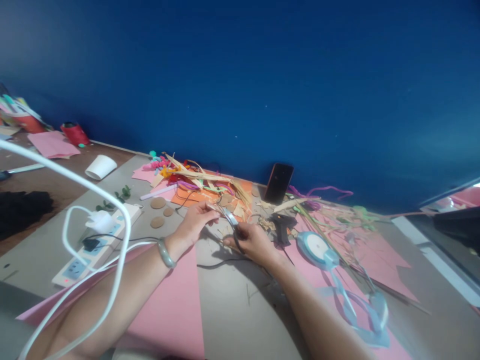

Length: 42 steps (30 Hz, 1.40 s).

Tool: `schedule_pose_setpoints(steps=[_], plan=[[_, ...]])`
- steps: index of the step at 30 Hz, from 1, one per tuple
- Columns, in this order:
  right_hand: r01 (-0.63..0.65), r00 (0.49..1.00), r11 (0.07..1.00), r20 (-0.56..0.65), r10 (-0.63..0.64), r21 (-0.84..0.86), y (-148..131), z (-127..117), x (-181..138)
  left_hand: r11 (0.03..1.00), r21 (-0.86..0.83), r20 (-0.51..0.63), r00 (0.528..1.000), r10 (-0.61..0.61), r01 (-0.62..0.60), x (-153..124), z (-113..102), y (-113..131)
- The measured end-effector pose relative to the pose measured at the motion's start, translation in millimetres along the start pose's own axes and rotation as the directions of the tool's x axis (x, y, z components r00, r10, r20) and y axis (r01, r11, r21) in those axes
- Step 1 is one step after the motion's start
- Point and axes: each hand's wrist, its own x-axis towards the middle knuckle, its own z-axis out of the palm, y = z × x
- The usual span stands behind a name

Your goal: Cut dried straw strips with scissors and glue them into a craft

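My right hand (252,241) is closed round the dark handles of a pair of scissors (230,218), whose silver blades point up and left. My left hand (197,220), with a grey bangle on its wrist, pinches a thin pale strip (212,207) right at the blade tips. Both hands hover over a grey table (232,300) with pink paper sheets (176,305) beneath my forearms.
A heap of dried straw, pipe cleaners and pom-poms (195,177) lies behind the hands. A black phone (278,183) leans on the blue wall. A light-blue ribbon spool (315,247) trails ribbon to the right. A white power strip (95,242), white cable, paper cup (100,166) and brown discs (158,202) sit left.
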Motion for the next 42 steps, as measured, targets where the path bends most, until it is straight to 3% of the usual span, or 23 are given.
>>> schedule_pose_setpoints(steps=[29, 31, 34, 38, 42], plan=[[-0.017, 0.999, 0.989, -0.036, 0.012, -0.148, 1.1, -12.1, 0.3, 0.998, 0.066, 0.051, 0.999, 0.021, -0.024, -0.5, -5.6, -0.8], [-0.033, 0.998, 0.994, -0.059, 0.027, -0.104, 2.3, -10.6, 1.4, 0.997, 0.073, 0.046, 0.999, 0.010, -0.013, -1.1, -6.5, -0.7], [-0.034, 0.996, 0.995, -0.077, 0.041, 0.091, 0.8, -8.2, 2.2, 0.997, 0.078, 0.048, 0.999, 0.007, -0.011, -1.7, -7.7, -2.3], [-0.045, 0.993, 0.932, -0.086, 0.081, 0.360, -7.1, -6.6, 1.3, 0.996, 0.091, 0.058, 0.998, -0.006, 0.001, -1.8, -7.6, -5.9], [-0.053, 0.979, 0.880, -0.151, 0.140, 0.471, -14.6, -5.5, 0.1, 0.994, 0.112, 0.067, 0.997, -0.026, 0.018, -3.3, -4.4, -6.9]])
